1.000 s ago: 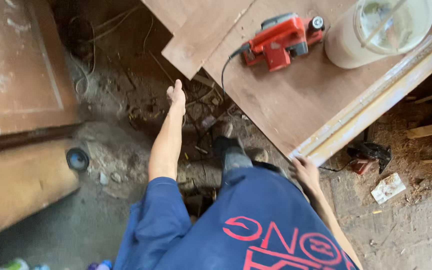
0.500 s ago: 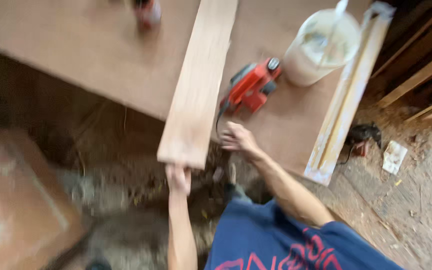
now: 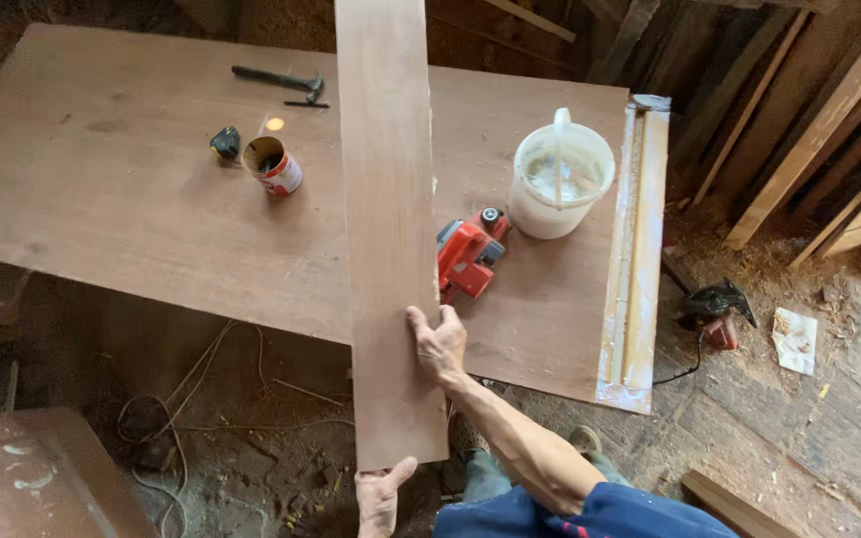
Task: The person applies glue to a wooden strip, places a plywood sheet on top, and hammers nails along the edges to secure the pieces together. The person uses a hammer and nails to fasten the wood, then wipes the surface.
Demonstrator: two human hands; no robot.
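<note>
Wooden plank [image 3: 388, 229] now lies lengthwise across tabletop [image 3: 102, 199], beside red power planer [image 3: 470, 257]; earlier it was only partly on. Right hand [image 3: 437, 342] grips plank edge; left hand [image 3: 383, 495] cups near end.

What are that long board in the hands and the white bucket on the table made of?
The board looks like bare, unpainted wood: reddish-brown, matte, with faint grain along its length. The bucket seems to be plastic: smooth, white, slightly translucent, with a thin hoop handle.
</note>
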